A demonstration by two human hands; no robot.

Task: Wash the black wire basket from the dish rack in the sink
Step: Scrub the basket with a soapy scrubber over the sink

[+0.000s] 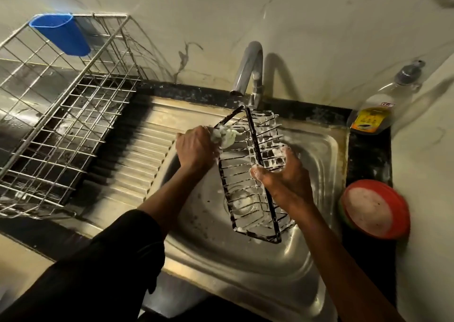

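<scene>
The black wire basket (255,194) is tilted over the steel sink (245,255), its wires coated in white foam. My right hand (280,174) grips the basket's right rim near its middle, thumb hooked over the wire. My left hand (196,147) holds a soapy, pale scrub pad (227,136) and presses it against the basket's upper left edge. The basket's far end sits just below the tap spout (239,92). No water stream is visible.
A steel dish rack (63,115) with a blue plastic cup (61,33) hooked on stands on the ribbed drainboard (137,157) at left. A soap pump bottle (378,108) and a red soap dish (374,208) sit on the dark counter at right.
</scene>
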